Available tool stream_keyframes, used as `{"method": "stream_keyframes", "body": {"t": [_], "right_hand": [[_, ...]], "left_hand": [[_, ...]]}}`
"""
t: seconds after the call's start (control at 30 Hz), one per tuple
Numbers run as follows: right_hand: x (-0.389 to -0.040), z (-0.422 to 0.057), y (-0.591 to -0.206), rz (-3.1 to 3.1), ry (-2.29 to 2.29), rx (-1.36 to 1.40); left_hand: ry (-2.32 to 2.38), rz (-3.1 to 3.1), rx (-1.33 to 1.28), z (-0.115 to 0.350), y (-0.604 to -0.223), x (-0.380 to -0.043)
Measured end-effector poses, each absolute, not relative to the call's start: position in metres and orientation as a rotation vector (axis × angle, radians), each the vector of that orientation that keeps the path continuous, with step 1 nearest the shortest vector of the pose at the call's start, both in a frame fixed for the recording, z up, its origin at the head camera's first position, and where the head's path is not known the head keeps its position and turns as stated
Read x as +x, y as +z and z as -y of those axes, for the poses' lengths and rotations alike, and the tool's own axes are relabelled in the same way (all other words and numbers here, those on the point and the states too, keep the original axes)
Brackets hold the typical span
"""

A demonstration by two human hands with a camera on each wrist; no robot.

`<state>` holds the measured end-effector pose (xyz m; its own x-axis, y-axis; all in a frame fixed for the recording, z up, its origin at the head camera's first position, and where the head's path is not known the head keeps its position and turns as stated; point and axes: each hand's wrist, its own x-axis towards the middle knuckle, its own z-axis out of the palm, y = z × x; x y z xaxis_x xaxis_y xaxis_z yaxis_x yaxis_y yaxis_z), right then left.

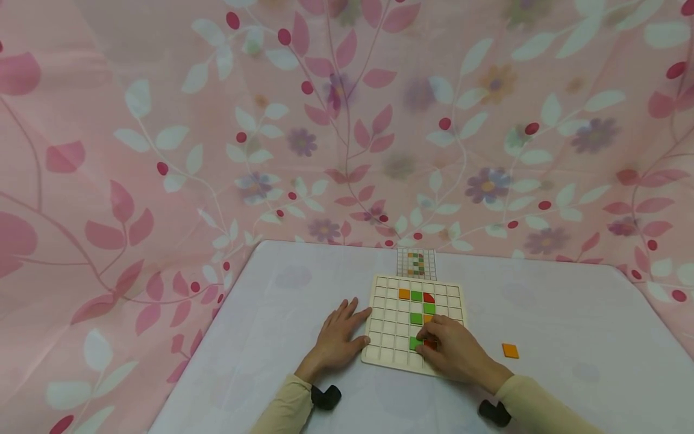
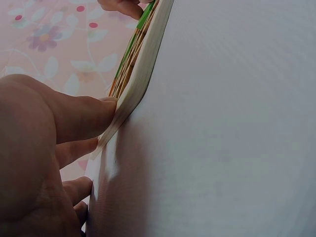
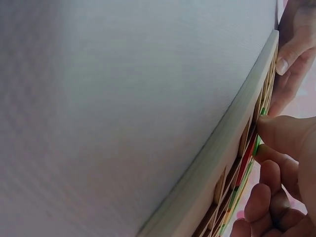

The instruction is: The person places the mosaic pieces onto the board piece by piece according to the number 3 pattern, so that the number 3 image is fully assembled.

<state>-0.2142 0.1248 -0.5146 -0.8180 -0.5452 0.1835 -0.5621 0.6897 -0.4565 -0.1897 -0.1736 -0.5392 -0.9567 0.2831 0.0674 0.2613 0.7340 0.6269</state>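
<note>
A pale wooden grid board [image 1: 387,337] lies on the table with green, orange and red tiles in its cells, among them an orange square tile [image 1: 404,294] and a red rounded tile [image 1: 429,298]. My left hand [image 1: 338,340], fingers spread, touches the board's left edge with thumb and fingertips. Over the lower right of the board, my right hand [image 1: 452,346] pinches a green square tile [image 1: 414,343] between thumb and finger. Next to that tile a red tile [image 3: 242,173] shows, partly covered by the hand in the head view. Other cells under the right hand are hidden.
Behind the board lies a printed pattern card [image 1: 402,265] with a small coloured grid. One loose orange square tile [image 1: 510,351] rests on the white-covered table [image 1: 569,313] to the right. A pink floral cloth [image 1: 347,150] hangs behind the table.
</note>
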Motion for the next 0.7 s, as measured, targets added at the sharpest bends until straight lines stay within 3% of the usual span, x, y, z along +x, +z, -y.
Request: {"method": "stream_keyframes", "body": {"t": [0.7], "right_hand": [[-0.2160, -0.1250, -0.5157, 2.908, 0.819, 0.903]], "left_hand": [[1.037, -2.909, 0.456, 0.1726, -0.5382, -0.1887]]}}
